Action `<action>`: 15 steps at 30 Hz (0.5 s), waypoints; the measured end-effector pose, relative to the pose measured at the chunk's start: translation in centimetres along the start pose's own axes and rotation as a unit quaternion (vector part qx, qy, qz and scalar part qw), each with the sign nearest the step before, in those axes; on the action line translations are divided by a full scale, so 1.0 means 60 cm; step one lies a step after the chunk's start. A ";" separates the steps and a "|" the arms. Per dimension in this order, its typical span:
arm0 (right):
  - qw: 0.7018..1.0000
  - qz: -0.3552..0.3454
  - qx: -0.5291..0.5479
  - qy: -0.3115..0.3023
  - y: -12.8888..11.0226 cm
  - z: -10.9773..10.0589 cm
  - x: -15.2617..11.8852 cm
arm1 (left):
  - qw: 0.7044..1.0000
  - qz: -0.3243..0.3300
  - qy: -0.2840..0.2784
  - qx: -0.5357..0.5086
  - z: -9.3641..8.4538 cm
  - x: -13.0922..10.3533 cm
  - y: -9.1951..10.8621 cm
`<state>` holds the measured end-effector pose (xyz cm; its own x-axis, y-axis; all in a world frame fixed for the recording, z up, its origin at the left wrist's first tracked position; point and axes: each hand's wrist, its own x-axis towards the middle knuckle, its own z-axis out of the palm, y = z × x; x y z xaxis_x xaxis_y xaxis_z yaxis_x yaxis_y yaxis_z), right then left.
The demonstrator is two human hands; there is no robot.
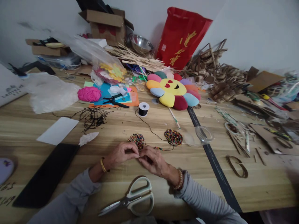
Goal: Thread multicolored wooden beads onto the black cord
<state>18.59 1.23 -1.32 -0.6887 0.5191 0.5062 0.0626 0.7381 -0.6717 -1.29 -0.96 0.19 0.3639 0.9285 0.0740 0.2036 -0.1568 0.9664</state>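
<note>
My left hand (121, 153) and my right hand (153, 161) meet at the fingertips, both closed in a pinch. What lies between the fingers is too small to make out. Just beyond them is a pile of loose multicoloured beads (137, 140), partly covered by my fingers. To the right sits a coil of strung beads (173, 137). A short beaded piece of black cord (159, 148) runs beside my right hand. Thin black cord leads from the coil to a white spool (143, 109). Scissors (130, 199) lie closed in front of me.
A black mat (48, 177), white card (58, 130) and tangled black cords (93, 118) lie left. Black-handled pliers (114, 101) rest on coloured paper. Behind is a flower cushion (173, 88). Right are a clear round container (204, 135), a dark strip (217, 168) and craft scraps.
</note>
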 end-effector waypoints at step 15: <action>0.999 0.028 0.020 0.027 0.006 0.006 -0.003 | 1.000 0.006 0.005 0.021 -0.007 -0.003 0.002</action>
<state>18.47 1.26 -1.82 -0.6455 0.5822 0.4943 0.0709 0.6901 -0.7202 -1.74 -1.02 0.39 0.3567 0.9300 0.0886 0.2368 -0.1817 0.9544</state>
